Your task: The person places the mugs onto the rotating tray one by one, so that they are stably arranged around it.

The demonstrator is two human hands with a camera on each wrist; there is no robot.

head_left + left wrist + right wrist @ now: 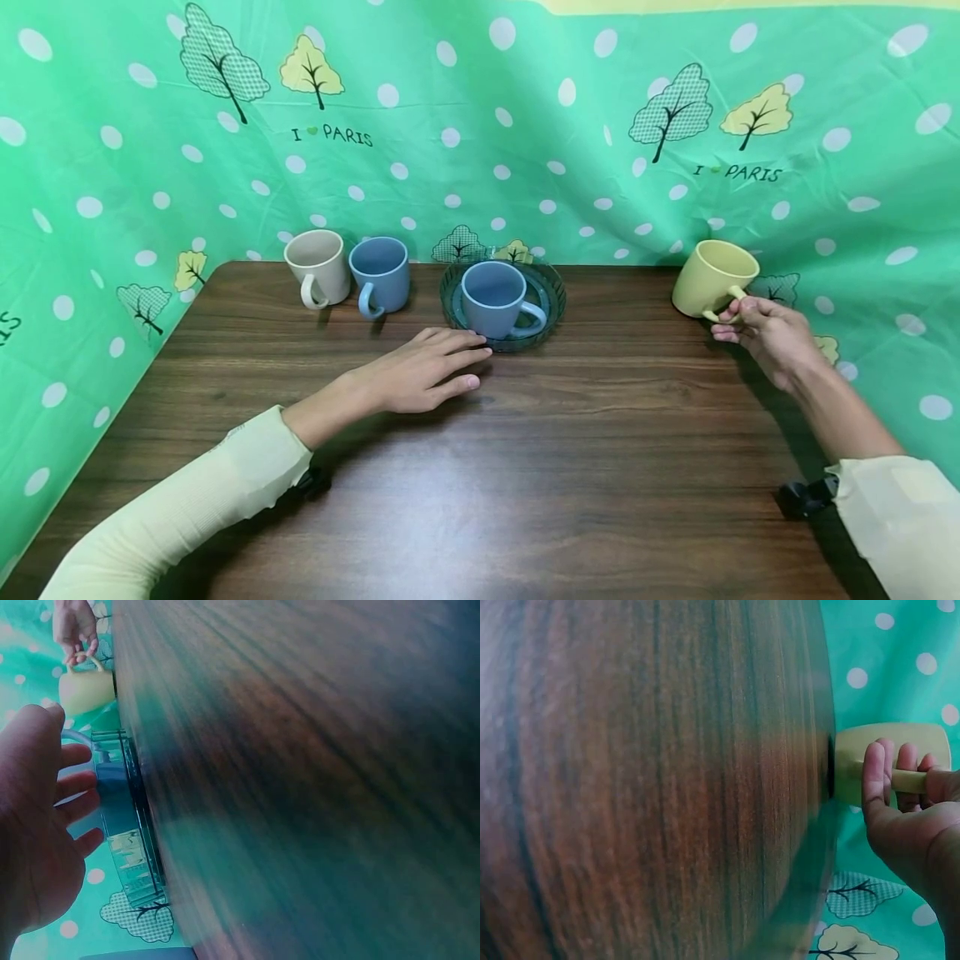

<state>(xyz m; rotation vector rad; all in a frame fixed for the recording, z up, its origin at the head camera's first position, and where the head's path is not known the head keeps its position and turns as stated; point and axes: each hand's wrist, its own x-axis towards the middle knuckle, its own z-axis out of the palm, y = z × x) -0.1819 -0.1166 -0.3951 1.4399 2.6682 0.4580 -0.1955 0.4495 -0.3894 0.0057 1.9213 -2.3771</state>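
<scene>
In the head view a yellow mug [708,279] is at the table's back right, and my right hand [776,337] grips its handle. The right wrist view shows the fingers around that handle, with the yellow mug [847,750] close to the tabletop. A blue mug [491,308] sits upright in a clear glass dish [555,308] at the back middle, handle to the right. My left hand [423,371] reaches to the dish's front left, its fingers extended and loosely spread. From the left wrist view, I cannot tell whether those fingertips touch the dish [135,881].
A white mug [318,262] and a second blue mug [381,275] stand side by side left of the dish, handles toward the front. Behind the brown wooden table [525,483] hangs a green dotted cloth [480,108], which also runs along both sides.
</scene>
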